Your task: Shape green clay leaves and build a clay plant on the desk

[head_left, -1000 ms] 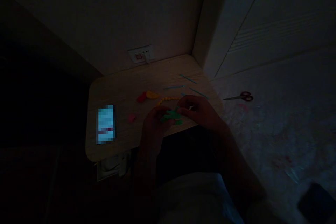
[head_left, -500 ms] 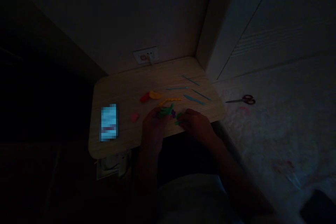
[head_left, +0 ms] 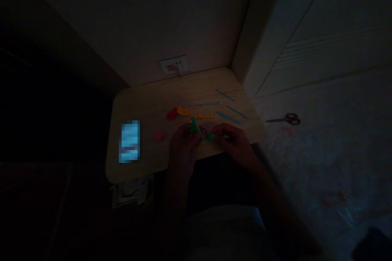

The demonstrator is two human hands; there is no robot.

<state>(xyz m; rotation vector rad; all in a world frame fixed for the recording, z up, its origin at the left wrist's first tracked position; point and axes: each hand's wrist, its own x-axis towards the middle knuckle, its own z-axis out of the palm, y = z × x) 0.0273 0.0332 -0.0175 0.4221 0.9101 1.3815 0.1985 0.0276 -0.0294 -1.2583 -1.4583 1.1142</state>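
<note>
Over the front edge of the small wooden table, my left hand (head_left: pixel 183 147) grips a bright green modelling-clay piece (head_left: pixel 194 125) with finger-like prongs. A small purple and reddish bit (head_left: pixel 204 132) shows at its right side. Close by, my right hand (head_left: pixel 234 142) pinches a smaller green clay piece (head_left: pixel 211 136) that nearly meets the first; whether they touch I cannot tell in the dim light. Just behind my hands lies a twisted orange strand (head_left: pixel 205 116). An orange lump (head_left: pixel 184 111) and a red lump (head_left: pixel 172 113) lie side by side, with a pink lump (head_left: pixel 159 136) left of my left hand.
Several thin blue modelling tools (head_left: pixel 228 117) lie at the table's right. A lit phone (head_left: pixel 130 142) rests on the left of the table (head_left: pixel 143 98). Scissors (head_left: pixel 290 119) lie on a pale surface at right. A wall socket (head_left: pixel 174 65) with a plug is behind the table.
My right hand has brought its green piece closer to the left one. The green piece in my left hand has turned, its long prong now tilting up and left. The view has shifted slightly.
</note>
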